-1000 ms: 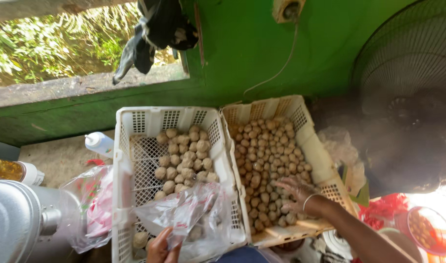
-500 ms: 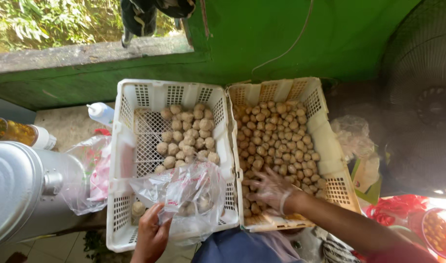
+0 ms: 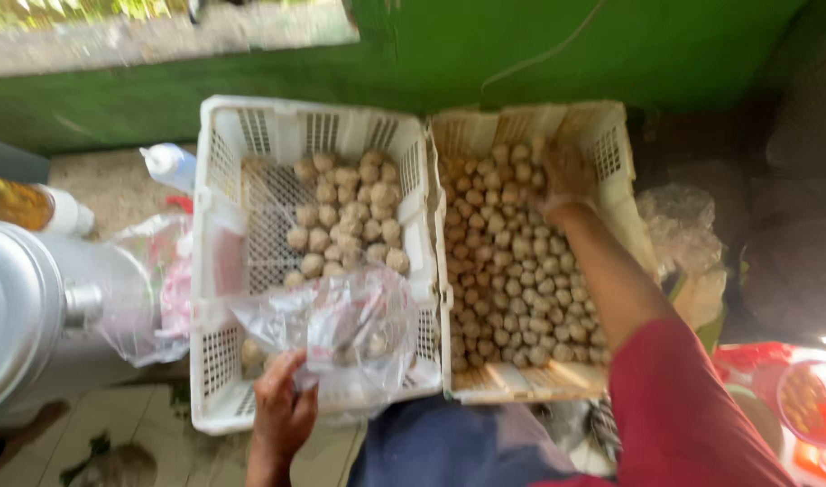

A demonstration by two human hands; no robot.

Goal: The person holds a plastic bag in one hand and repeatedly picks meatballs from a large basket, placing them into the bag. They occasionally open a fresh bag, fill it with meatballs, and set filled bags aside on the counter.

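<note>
1. Clear plastic bag [image 3: 341,329], crumpled, draped over near edge of white crate [image 3: 219,271], lower centre of frame; pinched at its lower left corner.
2. Second clear bag [image 3: 156,289], pink tinged, left of that crate.
3. Crinkled clear wrapping [image 3: 679,234], right of cream crate [image 3: 616,162].

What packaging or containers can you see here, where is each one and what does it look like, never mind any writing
Clear plastic bag: held by left hand over the white crate's near end, crumpled.
White crate: left, rectangular, slotted, partly filled with pale balls.
Cream crate: right, rectangular, full of smaller balls; right hand reaches into its far end.
Bottle: left of the white crate, white cap.
No labels, signs or screens visible.
</note>
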